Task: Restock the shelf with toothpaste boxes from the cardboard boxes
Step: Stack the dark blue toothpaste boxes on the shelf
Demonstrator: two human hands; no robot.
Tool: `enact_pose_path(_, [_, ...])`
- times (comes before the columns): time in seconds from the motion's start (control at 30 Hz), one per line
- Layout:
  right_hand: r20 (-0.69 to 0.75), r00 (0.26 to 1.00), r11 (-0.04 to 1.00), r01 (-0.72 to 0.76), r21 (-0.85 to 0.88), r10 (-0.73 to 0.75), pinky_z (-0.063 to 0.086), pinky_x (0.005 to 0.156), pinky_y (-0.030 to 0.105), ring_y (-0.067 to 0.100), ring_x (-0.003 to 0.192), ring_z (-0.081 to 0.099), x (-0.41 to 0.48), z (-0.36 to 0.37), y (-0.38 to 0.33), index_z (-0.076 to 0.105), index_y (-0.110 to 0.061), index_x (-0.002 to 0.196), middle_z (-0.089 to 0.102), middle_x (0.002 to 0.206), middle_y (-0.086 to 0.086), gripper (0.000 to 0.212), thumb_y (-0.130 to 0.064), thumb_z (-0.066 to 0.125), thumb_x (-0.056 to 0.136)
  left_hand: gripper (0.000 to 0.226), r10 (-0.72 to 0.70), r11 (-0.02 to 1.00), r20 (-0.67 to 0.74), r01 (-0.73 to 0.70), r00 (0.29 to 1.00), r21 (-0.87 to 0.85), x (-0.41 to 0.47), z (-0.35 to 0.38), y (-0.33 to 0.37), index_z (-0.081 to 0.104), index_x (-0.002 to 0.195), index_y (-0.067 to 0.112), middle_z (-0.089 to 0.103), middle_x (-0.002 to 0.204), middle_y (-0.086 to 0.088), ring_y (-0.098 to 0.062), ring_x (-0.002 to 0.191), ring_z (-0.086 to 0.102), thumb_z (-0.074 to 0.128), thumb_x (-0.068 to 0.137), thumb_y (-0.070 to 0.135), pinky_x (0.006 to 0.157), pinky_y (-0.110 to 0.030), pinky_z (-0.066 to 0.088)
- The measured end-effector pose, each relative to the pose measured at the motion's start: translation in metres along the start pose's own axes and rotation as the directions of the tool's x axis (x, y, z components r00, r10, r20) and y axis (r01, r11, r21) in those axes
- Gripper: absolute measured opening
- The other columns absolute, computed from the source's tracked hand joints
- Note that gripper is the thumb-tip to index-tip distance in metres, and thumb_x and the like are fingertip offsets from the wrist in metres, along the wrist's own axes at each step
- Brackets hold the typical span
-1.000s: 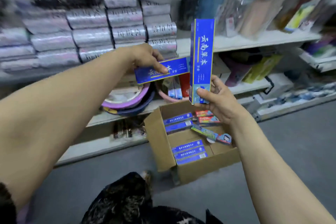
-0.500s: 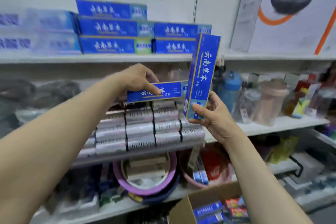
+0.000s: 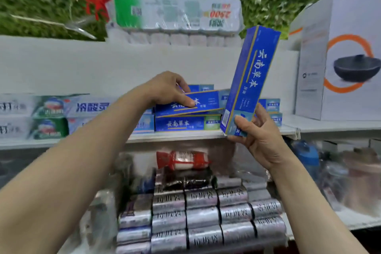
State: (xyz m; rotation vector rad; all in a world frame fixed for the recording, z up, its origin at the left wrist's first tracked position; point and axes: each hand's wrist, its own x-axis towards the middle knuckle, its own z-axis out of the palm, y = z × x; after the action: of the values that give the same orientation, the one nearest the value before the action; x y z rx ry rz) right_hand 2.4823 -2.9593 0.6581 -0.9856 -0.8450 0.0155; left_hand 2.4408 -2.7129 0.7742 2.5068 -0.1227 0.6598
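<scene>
Toothpaste boxes [image 3: 250,80]: blue, gold-striped, white lettering; one per hand.

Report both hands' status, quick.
Left hand: holds the flat toothpaste box.
Right hand: holds the upright toothpaste box by its bottom end.

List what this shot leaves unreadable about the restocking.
- Head view: the cardboard box lies outside the frame.
- Whether the tilted blue box under the left hand rests on the shelf stack: the hand covers its left end.
- The stack's right part: hidden behind the upright blue box in the right hand.
- Silver packs below: labels smeared by motion blur.
</scene>
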Motion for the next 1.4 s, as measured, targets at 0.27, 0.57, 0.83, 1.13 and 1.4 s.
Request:
enact_pose_path(0.27, [0.000, 1.000, 0.999, -0.009, -0.043, 0.009, 0.062, 0.061, 0.035, 0.033, 0.099, 0.071, 0.019, -0.002, 0.004, 0.046, -0.008, 0.137, 0.068, 0.121, 0.017, 0.084, -0.022, 0.088, 0.065, 0.044, -0.049, 0.995, -0.084, 0.056, 0.995, 0.082, 0.057, -0.027, -0.026, 0.073, 0.093, 0.015, 0.070, 0.090, -0.001, -0.017, 0.083, 0.063, 0.092, 0.059, 0.034, 0.072, -0.027, 0.047])
enact_pose_path(0.57, [-0.049, 0.999, 0.996, -0.027, -0.085, 0.023, 0.062, 0.059, 0.036, 0.031, 0.094, 0.073, 0.021, -0.013, 0.008, 0.047, -0.006, 0.132, 0.071, 0.116, 0.016, 0.065, -0.009, 0.073, 0.072, 0.041, -0.100, 0.994, -0.005, 0.100, 0.995, 0.050, 0.098, -0.013, -0.034, 0.071, 0.090, 0.017, 0.070, 0.095, -0.003, -0.021, 0.090, 0.066, 0.093, 0.059, 0.031, 0.084, -0.036, 0.055])
enact_pose_path(0.83, [-0.078, 0.996, 0.995, -0.039, -0.087, 0.033, 0.062, 0.060, 0.037, 0.034, 0.095, 0.072, 0.028, -0.021, 0.010, 0.050, -0.010, 0.129, 0.069, 0.118, 0.019, 0.055, -0.002, 0.066, 0.077, 0.041, -0.091, 0.989, -0.011, 0.092, 0.996, 0.118, 0.118, -0.008, -0.057, 0.070, 0.094, 0.020, 0.064, 0.093, 0.003, -0.016, 0.090, 0.059, 0.091, 0.062, 0.035, 0.077, -0.029, 0.046])
enact_pose_path(1.13, [-0.084, 0.996, 0.994, -0.038, -0.098, 0.030, 0.062, 0.057, 0.036, 0.034, 0.094, 0.073, 0.037, -0.014, 0.016, 0.050, -0.012, 0.128, 0.071, 0.117, 0.015, 0.054, -0.003, 0.067, 0.077, 0.047, -0.082, 0.981, 0.040, 0.074, 0.996, 0.182, 0.125, -0.011, -0.062, 0.066, 0.104, 0.019, 0.061, 0.103, 0.001, -0.020, 0.098, 0.058, 0.088, 0.066, 0.036, 0.078, -0.031, 0.046])
enact_pose_path(1.4, [-0.070, 0.996, 0.979, -0.061, -0.192, 0.048, 0.062, 0.061, 0.037, 0.032, 0.094, 0.073, 0.043, -0.012, 0.015, 0.052, -0.013, 0.126, 0.072, 0.116, 0.012, 0.058, -0.008, 0.073, 0.072, 0.055, -0.038, 0.931, 0.023, 0.027, 0.999, 0.363, 0.120, -0.011, -0.059, 0.065, 0.106, 0.023, 0.062, 0.112, -0.001, -0.022, 0.107, 0.055, 0.085, 0.063, 0.051, 0.095, -0.038, 0.047])
